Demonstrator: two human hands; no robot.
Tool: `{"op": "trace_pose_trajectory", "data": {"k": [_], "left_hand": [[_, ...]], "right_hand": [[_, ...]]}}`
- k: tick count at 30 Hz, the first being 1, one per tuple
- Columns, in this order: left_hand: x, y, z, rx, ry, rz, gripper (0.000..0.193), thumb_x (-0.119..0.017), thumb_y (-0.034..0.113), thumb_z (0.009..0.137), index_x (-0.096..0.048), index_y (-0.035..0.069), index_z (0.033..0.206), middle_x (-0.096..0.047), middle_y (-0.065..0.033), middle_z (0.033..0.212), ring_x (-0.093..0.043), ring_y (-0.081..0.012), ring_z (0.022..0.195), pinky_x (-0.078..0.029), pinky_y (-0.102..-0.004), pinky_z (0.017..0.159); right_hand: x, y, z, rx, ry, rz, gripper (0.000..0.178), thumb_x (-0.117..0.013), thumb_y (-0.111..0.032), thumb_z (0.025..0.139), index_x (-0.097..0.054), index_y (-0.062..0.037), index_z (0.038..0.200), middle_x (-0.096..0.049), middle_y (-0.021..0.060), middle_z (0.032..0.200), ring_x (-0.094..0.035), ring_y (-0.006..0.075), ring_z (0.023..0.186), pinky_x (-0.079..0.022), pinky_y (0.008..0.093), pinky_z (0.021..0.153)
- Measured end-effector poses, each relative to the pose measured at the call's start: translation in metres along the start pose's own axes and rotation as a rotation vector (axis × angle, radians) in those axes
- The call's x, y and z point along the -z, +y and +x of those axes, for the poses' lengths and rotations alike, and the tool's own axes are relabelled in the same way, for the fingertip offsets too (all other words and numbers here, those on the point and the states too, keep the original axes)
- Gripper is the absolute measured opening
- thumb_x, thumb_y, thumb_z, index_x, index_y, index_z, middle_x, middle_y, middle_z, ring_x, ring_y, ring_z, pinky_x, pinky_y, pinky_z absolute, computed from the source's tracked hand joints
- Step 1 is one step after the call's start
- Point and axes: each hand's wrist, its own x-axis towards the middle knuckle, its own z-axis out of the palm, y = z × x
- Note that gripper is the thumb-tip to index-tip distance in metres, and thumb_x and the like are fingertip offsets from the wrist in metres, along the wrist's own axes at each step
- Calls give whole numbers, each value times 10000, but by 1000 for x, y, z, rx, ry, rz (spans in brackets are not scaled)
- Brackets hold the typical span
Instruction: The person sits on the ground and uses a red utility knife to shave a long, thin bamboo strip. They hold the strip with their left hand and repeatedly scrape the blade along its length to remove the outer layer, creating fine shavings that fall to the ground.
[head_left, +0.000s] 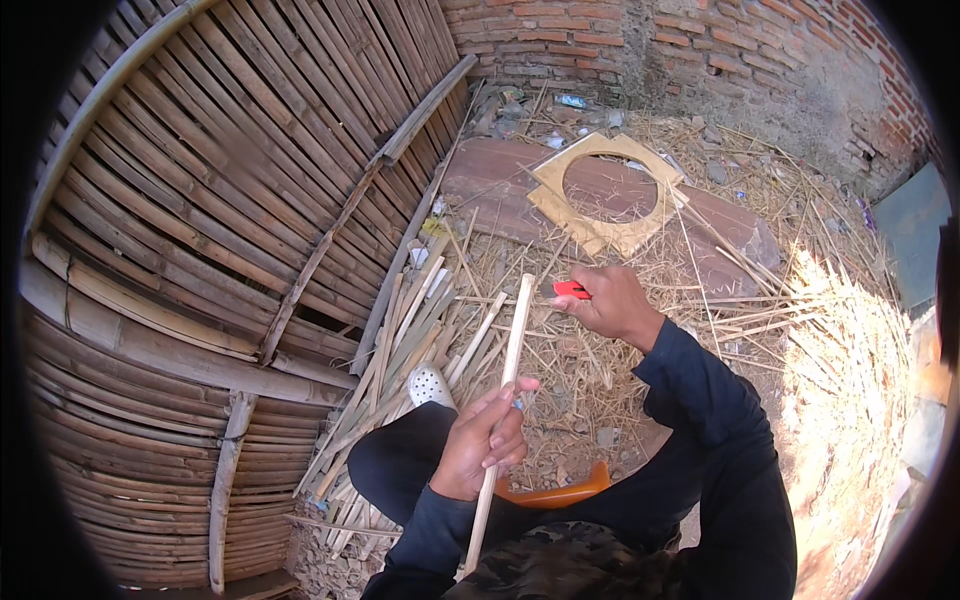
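A slatted bamboo wall [200,150] runs down the left side here, and a weathered brick wall [740,70] closes off the far end. The ground [580,350] between is strewn with straw-like shavings and scraps. From where I stand, the pale wooden strip [515,345] is near the middle, slanting from the person's lap up toward the far side. The left hand [490,440] has its fingers curled around the strip partway along. Farther off and to the right, the right hand [610,305] is closed around a small red cutter [572,290], which sits just right of the strip's far end; I can't tell whether they touch. A heap of split strips [395,345] lies to the left, next to a white clog [430,387]. At the far side, a pale square frame [597,236] with a round hole rests on a brown board [490,180].
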Motion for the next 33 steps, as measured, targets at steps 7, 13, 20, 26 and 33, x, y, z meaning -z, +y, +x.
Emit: {"op": "trace_pose_trajectory", "data": {"k": [7, 13, 20, 26, 33], "left_hand": [[-13, -65, -25, -13, 34, 62, 317, -370, 204, 1039, -468, 1, 1263, -341, 47, 527, -257, -34, 336, -270, -192, 381], [-81, -102, -34, -53, 110, 259, 310, -405, 237, 1033, -488, 21, 1240, -317, 55, 521, -242, -33, 349, -257, -197, 387], [-119, -128, -45, -27, 176, 275, 283, -410, 228, 1032, -509, 39, 1218, -306, 56, 519, -242, -38, 354, -259, -207, 401], [-119, -183, -131, 189, 229, 129, 270, -391, 200, 1036, -517, 16, 1189, -298, 59, 515, -246, -48, 340, -261, -204, 384], [-166, -145, -37, 5, 66, 6, 319, -353, 200, 1045, -475, 0, 1261, -325, 60, 521, -262, -31, 333, -269, -195, 380]], "right_hand": [[3, -11, -68, 75, 76, -102, 602, -546, -670, 826, -573, -89, 671, -550, 102, 510, -583, 292, 465, -431, 391, 435], [56, 17, -87, 194, 234, -298, 631, -545, -722, 785, -522, -111, 629, -529, 64, 498, -572, 240, 452, -433, 356, 436], [79, 53, -95, 313, 199, -278, 660, -477, -742, 811, -572, -103, 677, -551, 82, 521, -598, 275, 502, -470, 417, 520], [163, 228, -157, -766, 154, -45, 802, -326, -651, 936, -702, 45, 812, -656, 271, 716, -677, 365, 688, -500, 476, 595], [168, 68, -101, -72, 30, -27, 653, -471, -657, 878, -618, -49, 688, -558, 160, 536, -596, 354, 542, -445, 449, 510]]}}
